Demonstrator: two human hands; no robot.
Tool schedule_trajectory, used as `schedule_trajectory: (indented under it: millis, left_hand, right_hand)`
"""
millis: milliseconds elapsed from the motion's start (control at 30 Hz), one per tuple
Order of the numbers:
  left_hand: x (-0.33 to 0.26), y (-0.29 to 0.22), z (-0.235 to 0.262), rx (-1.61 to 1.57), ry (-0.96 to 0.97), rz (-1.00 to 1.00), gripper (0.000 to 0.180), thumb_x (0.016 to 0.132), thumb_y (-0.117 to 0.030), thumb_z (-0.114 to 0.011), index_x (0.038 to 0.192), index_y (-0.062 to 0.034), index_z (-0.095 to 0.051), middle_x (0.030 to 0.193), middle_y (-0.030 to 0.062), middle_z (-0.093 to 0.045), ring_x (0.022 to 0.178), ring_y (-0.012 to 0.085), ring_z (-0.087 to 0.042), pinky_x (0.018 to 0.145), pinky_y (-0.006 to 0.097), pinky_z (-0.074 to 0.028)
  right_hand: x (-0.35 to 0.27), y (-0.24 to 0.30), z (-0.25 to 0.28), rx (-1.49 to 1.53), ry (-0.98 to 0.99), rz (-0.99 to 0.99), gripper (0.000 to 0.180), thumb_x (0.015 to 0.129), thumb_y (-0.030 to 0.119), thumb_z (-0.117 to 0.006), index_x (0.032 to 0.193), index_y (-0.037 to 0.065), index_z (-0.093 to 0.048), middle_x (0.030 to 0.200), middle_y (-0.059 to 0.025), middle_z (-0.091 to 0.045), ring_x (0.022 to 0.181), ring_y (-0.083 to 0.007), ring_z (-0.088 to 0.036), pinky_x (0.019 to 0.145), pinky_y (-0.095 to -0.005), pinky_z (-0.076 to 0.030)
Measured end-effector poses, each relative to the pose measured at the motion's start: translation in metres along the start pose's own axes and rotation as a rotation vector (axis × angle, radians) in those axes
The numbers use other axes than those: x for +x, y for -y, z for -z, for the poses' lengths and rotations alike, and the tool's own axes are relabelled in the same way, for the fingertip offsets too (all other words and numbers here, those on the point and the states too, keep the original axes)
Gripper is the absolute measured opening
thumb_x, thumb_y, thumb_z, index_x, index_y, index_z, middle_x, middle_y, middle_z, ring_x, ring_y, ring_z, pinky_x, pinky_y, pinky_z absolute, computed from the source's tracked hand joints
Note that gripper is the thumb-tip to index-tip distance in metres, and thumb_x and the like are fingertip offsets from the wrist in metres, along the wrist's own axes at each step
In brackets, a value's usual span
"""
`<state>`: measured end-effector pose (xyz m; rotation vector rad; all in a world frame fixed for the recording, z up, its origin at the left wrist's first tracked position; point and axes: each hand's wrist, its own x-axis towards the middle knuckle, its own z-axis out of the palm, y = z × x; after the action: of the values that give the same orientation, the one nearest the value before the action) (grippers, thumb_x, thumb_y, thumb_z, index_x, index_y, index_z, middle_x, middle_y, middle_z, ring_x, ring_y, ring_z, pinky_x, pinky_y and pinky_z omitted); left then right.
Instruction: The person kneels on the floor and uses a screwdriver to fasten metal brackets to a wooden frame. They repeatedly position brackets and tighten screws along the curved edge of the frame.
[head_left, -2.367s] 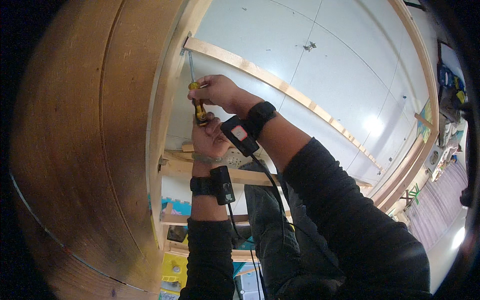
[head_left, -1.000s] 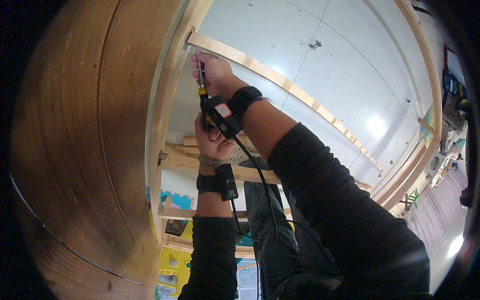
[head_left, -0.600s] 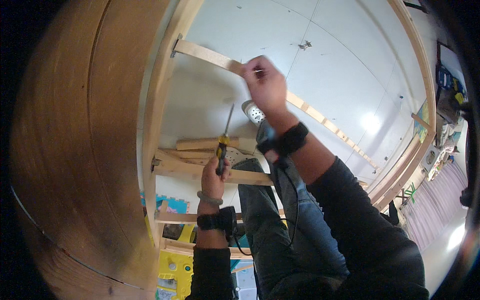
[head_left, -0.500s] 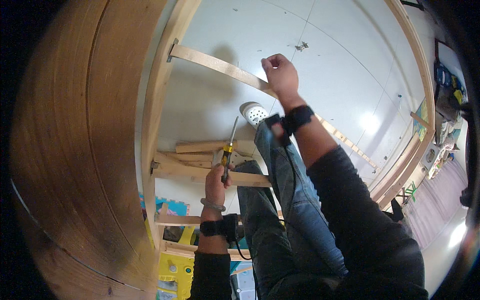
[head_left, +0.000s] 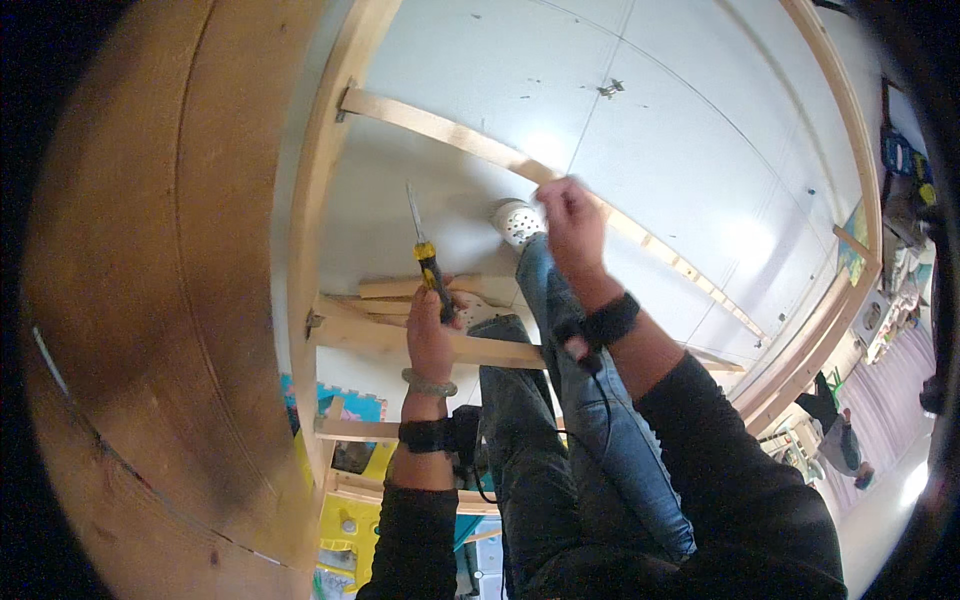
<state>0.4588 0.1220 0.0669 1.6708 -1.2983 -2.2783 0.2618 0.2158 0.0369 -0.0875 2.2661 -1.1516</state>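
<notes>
My left hand [head_left: 430, 325] is closed round the yellow and black handle of a screwdriver [head_left: 428, 264]. Its metal blade points away from me and leans a little left. A cross slat [head_left: 500, 352] of a pale wooden frame passes by that hand. My right hand [head_left: 577, 228], slightly blurred, has its fingers pinched together; whatever they may hold is too small to make out. It is over another long slat [head_left: 440, 127], whose left end meets the side rail [head_left: 325, 150] at a small metal bracket [head_left: 347, 100].
A broad brown wooden panel [head_left: 120, 270] fills the left side. Small metal pieces [head_left: 610, 88] lie on the pale floor. My white clog [head_left: 517, 222] stands under the frame, near loose wood pieces [head_left: 395, 288]. A yellow plastic piece [head_left: 352, 520] lies lower left; a person [head_left: 842, 445] is at the right.
My right hand has come nearer to me, from beyond the long slat to over it. My left hand has lifted slightly away from me, and the screwdriver's tip has swung left.
</notes>
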Motion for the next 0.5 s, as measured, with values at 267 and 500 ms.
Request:
schedule_trajectory:
  millis: [267, 500]
  left_hand:
    - [0.04, -0.043, -0.013, 0.091, 0.064, -0.095, 0.037, 0.095, -0.033, -0.043, 0.114, -0.0022, -0.049, 0.097, 0.0043, -0.056, 0.09, 0.0133, -0.054, 0.081, 0.028, -0.043]
    - [0.083, -0.062, -0.017, 0.247, 0.173, -0.264, 0.032, 0.091, -0.027, -0.053, 0.111, -0.0022, -0.054, 0.101, 0.0088, -0.059, 0.093, 0.0174, -0.055, 0.086, 0.03, -0.042]
  right_hand:
    - [-0.045, 0.045, -0.069, 0.237, 0.533, -0.091, 0.036, 0.092, 0.032, -0.047, 0.115, 0.005, -0.051, 0.092, -0.0182, -0.063, 0.081, -0.0299, -0.064, 0.074, -0.0379, -0.049]
    - [-0.004, 0.055, -0.066, 0.327, 0.379, 0.005, 0.03, 0.092, 0.023, -0.048, 0.111, 0.002, -0.054, 0.081, -0.0154, -0.063, 0.072, -0.0219, -0.062, 0.066, -0.032, -0.048]
